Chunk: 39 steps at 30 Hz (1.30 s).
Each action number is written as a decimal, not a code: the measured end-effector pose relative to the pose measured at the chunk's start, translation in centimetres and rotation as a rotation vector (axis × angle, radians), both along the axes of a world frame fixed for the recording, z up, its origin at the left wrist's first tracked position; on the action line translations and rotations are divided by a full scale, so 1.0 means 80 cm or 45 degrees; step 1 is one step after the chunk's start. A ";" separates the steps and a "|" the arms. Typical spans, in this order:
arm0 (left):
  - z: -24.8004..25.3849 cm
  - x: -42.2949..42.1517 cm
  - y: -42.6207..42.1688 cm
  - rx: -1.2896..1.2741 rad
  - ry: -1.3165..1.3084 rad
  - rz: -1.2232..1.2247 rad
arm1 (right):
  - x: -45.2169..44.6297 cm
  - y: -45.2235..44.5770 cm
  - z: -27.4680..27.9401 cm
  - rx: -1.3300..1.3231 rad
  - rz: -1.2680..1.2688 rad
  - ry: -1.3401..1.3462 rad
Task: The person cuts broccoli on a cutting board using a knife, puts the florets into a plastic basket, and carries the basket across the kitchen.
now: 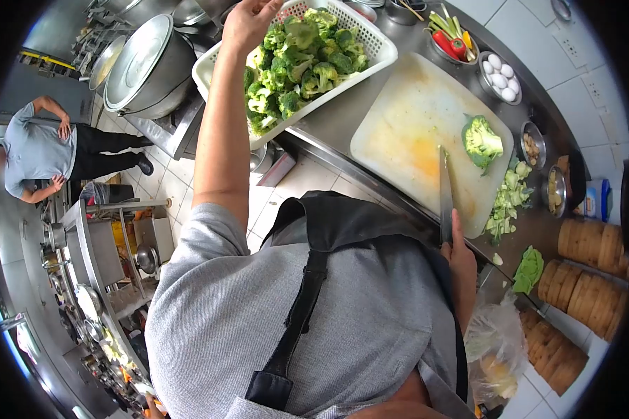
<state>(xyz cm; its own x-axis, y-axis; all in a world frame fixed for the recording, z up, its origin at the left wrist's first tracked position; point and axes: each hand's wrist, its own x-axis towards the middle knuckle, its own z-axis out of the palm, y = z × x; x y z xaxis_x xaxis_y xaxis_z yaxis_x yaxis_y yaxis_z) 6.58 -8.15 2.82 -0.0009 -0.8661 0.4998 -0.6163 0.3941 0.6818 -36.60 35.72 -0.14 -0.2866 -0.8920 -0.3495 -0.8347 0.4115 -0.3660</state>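
Note:
My left hand point(250, 25) is at the far edge of a white perforated basket point(379, 46) filled with broccoli florets point(300, 59); its fingers are bent near the top of the view, and I cannot make out whether they hold anything. My right hand point(460, 262) grips the handle of a knife point(445, 195), whose blade lies over the near part of a white cutting board point(398, 105). Beyond the blade, a cut head of broccoli point(482, 141) rests on the board. Broccoli scraps point(508, 202) are heaped along the board's right edge.
Bowls of peppers point(453, 46), eggs point(500, 78) and small pieces point(531, 149) line the counter's back. Bamboo steamers point(590, 244) and a plastic bag point(496, 342) are at the right. A large lidded pot point(143, 66) and a standing person point(45, 150) are at the left.

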 end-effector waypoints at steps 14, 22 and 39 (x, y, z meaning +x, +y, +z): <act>0.020 -0.139 0.021 -0.028 -0.124 -0.297 | 0.016 0.032 0.037 -0.025 -0.184 -0.065; -0.046 -0.395 0.106 0.122 -0.234 -0.960 | 0.020 0.063 0.040 -0.353 -0.503 -0.230; -0.112 -0.366 0.173 -0.688 -0.355 -0.988 | 0.011 0.108 0.007 -0.552 -0.754 -0.106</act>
<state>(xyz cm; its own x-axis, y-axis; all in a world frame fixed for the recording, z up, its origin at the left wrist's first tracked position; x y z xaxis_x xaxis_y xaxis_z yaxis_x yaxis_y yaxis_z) -22.69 5.69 -6.13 -0.6502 -0.2307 0.7239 -0.1665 0.9729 0.1606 -35.73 44.38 0.42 -0.7506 -0.6594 -0.0424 -0.4800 0.5883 -0.6508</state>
